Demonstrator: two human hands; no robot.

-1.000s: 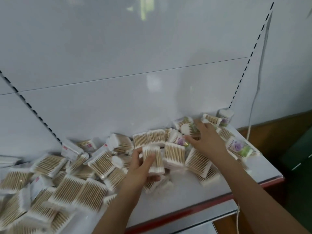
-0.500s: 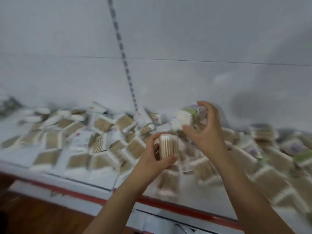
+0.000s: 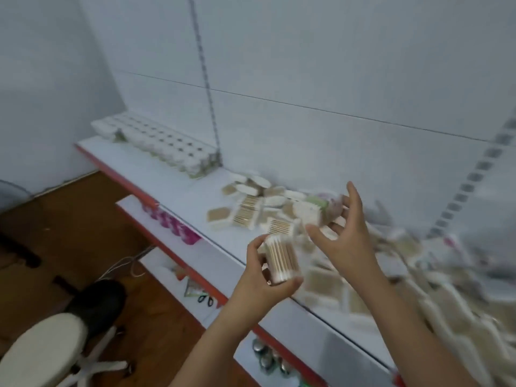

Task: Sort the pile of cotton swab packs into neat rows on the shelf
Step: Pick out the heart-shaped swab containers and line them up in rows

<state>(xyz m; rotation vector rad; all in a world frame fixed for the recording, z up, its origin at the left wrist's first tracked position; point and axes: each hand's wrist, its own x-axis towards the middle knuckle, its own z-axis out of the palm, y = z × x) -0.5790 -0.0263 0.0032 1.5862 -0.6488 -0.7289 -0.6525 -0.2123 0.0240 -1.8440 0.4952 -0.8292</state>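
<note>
Head view: the left hand (image 3: pixel 261 277) holds one swab pack (image 3: pixel 282 258) upright, thumb under its lower end and fingers curled round its far side, above the front edge of the shelf (image 3: pixel 178 177). The right hand (image 3: pixel 342 233) is raised just beyond it, thumb and fingers pinching a second pack (image 3: pixel 310 212) with a green and pink label at its far end; blur hides exactly how the fingers lie on it. The two held packs are close but apart.

The loose pile (image 3: pixel 251 202) lies on the shelf from its middle to its right end, against the back panel and reaching the front edge at the right. About a dozen packs can be told apart at its left fringe; the rest smear together and cannot be counted.

At the shelf's far left back corner stand two neat rows (image 3: pixel 156 141) of packs along the back panel; their number is too blurred to count.

One stool (image 3: pixel 42 347) stands on the wooden floor (image 3: pixel 83 213) at lower left.
</note>
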